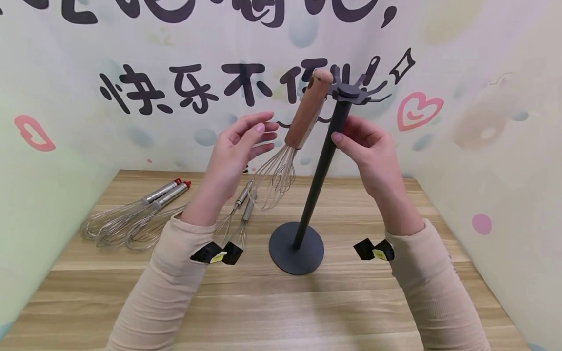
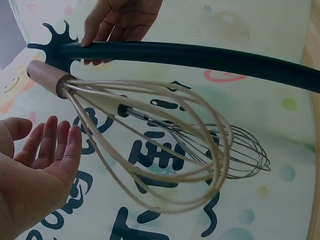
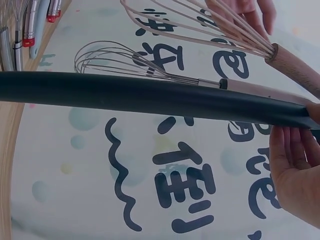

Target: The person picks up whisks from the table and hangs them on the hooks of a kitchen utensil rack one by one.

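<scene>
A dark grey utensil stand (image 1: 322, 165) stands on its round base, with curved hooks at its top. My right hand (image 1: 373, 153) grips the pole just below the hooks, thumb in front and fingers behind. At the left side of the hooks hangs a wooden-handled whisk (image 1: 309, 109), its pale wire loops pointing down. Behind it, a second whisk (image 3: 250, 89) with thinner metal wires and a light handle shows in both wrist views. My left hand (image 1: 237, 148) is just left of the wooden handle, fingers extended and apart from it, palm facing the whisk.
Several metal whisks (image 1: 164, 195) with red-tipped handles lie at the left of the wooden table (image 1: 272, 312). Smaller metal whisks (image 1: 248, 207) lie nearer the stand, partly behind the left wrist. A printed wall covering (image 1: 175, 141) rises behind and at both sides.
</scene>
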Demonstrator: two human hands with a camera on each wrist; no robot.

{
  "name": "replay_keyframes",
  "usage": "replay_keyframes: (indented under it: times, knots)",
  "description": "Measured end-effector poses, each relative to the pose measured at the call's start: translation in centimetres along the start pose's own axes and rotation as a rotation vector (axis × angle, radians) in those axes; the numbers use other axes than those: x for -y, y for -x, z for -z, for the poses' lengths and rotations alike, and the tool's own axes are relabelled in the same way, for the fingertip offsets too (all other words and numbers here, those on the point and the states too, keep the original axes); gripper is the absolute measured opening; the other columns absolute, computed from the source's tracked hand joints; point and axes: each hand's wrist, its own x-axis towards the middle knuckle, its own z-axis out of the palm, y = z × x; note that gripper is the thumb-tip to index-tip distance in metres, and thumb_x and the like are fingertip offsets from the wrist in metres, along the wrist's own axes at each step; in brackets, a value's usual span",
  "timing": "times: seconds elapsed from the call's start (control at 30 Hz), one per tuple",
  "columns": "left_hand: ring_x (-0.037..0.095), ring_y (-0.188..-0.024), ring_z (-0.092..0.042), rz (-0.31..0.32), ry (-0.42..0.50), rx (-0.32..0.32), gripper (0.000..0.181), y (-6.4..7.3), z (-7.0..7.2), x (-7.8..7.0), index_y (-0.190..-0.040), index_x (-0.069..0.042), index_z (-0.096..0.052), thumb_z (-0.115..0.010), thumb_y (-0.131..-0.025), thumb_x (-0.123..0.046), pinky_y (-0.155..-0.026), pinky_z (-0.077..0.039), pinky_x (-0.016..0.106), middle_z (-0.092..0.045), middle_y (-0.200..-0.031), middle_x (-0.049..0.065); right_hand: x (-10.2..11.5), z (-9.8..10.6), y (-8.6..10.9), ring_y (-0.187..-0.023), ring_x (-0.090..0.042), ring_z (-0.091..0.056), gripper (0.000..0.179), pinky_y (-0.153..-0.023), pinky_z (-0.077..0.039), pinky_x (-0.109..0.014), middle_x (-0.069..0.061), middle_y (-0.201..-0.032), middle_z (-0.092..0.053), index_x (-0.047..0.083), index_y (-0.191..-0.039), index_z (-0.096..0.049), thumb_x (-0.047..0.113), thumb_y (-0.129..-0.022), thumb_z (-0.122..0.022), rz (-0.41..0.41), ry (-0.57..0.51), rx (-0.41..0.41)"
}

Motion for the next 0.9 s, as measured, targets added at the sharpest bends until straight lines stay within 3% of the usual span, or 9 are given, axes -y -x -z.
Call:
replay_keyframes:
  times: [0.27,0.47,0.63,0.73,0.8,0.9]
  knots:
    - [0.009,-0.098,-0.063,0.111,-0.044,-0.051,0.036,-0.7,3.0,2.1,-0.132,0.000,-0.050,-0.046,-0.101,-0.015,-0.092,-0.054,0.023,-0.063,-0.104,-0.004,0.1,0.2,-0.1,-0.085,-0.010,-0.059,0.027,-0.079,-0.052,-0.018,0.008,-0.087,-0.069,0.023,-0.096,-0.071,-0.001,-0.087,-0.063,0.014,0.022,0.021]
    - [0.006,-0.095,-0.063,0.228,-0.063,-0.108,0.036,-0.8,5.6,4.8,-0.132,-0.003,-0.051,-0.046,-0.101,-0.019,-0.087,-0.054,0.017,-0.063,-0.102,-0.007,0.1,0.1,-0.1,-0.083,-0.010,-0.060,0.027,-0.079,-0.053,-0.017,0.008,-0.085,-0.069,0.023,-0.094,-0.071,-0.002,-0.086,-0.064,0.020,0.020,0.013]
    - [0.002,-0.093,-0.061,0.330,-0.127,-0.115,0.039,-0.7,7.4,7.5,-0.136,-0.001,-0.047,-0.044,-0.102,-0.018,-0.084,-0.053,0.013,-0.061,-0.103,-0.008,0.0,0.0,-0.2,-0.083,-0.009,-0.061,0.028,-0.077,-0.054,-0.017,0.009,-0.084,-0.069,0.022,-0.093,-0.072,-0.004,-0.085,-0.064,0.022,-0.004,-0.007]
    - [0.001,-0.093,-0.059,0.387,-0.137,-0.112,0.040,-0.5,8.2,9.1,-0.138,-0.001,-0.045,-0.044,-0.102,-0.018,-0.088,-0.052,0.014,-0.059,-0.103,-0.009,0.0,0.0,-0.2,-0.082,-0.009,-0.061,0.028,-0.076,-0.054,-0.017,0.009,-0.084,-0.070,0.021,-0.092,-0.072,-0.005,-0.084,-0.064,0.026,-0.013,-0.020]
    - [0.000,-0.094,-0.057,0.414,-0.155,-0.101,0.041,-0.2,8.6,10.2,-0.139,-0.001,-0.043,-0.043,-0.102,-0.018,-0.094,-0.051,0.018,-0.057,-0.106,-0.008,-0.1,-0.1,-0.2,-0.082,-0.009,-0.060,0.028,-0.076,-0.054,-0.017,0.009,-0.084,-0.070,0.022,-0.092,-0.072,-0.004,-0.084,-0.064,0.031,-0.007,-0.023]
    - [-0.001,-0.093,-0.057,0.442,-0.201,-0.092,0.041,0.3,9.0,11.7,-0.140,0.000,-0.042,-0.042,-0.102,-0.017,-0.097,-0.050,0.021,-0.057,-0.120,0.004,-0.1,-0.1,-0.2,-0.082,-0.010,-0.060,0.028,-0.076,-0.054,-0.017,0.009,-0.083,-0.070,0.022,-0.092,-0.072,-0.004,-0.084,-0.065,0.033,-0.002,-0.026]
